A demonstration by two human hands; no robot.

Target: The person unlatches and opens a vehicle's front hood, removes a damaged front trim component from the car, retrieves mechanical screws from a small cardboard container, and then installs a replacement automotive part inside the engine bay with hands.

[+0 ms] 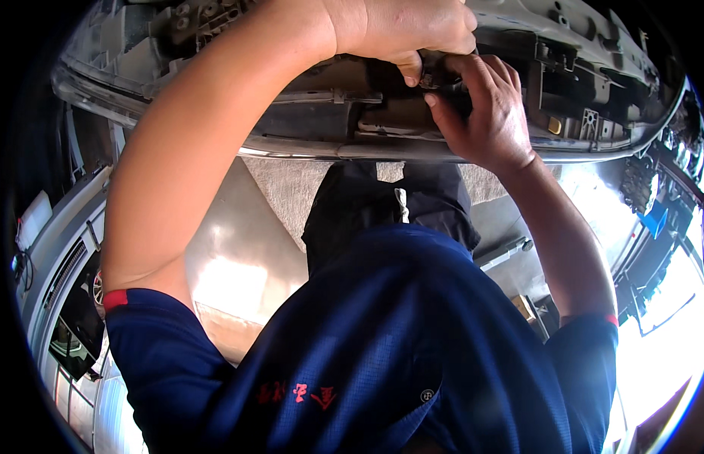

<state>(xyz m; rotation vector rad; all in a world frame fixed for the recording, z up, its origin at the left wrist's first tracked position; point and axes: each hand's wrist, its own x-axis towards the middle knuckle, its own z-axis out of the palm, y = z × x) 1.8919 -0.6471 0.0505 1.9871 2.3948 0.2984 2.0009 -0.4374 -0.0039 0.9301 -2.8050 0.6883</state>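
Both hands are together in the front end of a vehicle (314, 117), over its dark inner cavity. My left hand (416, 30) reaches across from the left with its fingers curled and its thumb pointing down beside a small dark part (435, 76). From the right, my right hand (488, 110) bends its fingers in toward the same part, its thumb just below. Both hands seem closed around that spot, but the fingers and the shadow hide what they grip. I cannot make out the part's kind.
A curved bumper edge (367, 157) runs between my body and the cavity. Brackets and a ribbed plastic piece (590, 125) sit to the right of my hands. Below are a rough mat (280, 189) and a shiny floor (231, 250). A blue object (655, 219) is at far right.
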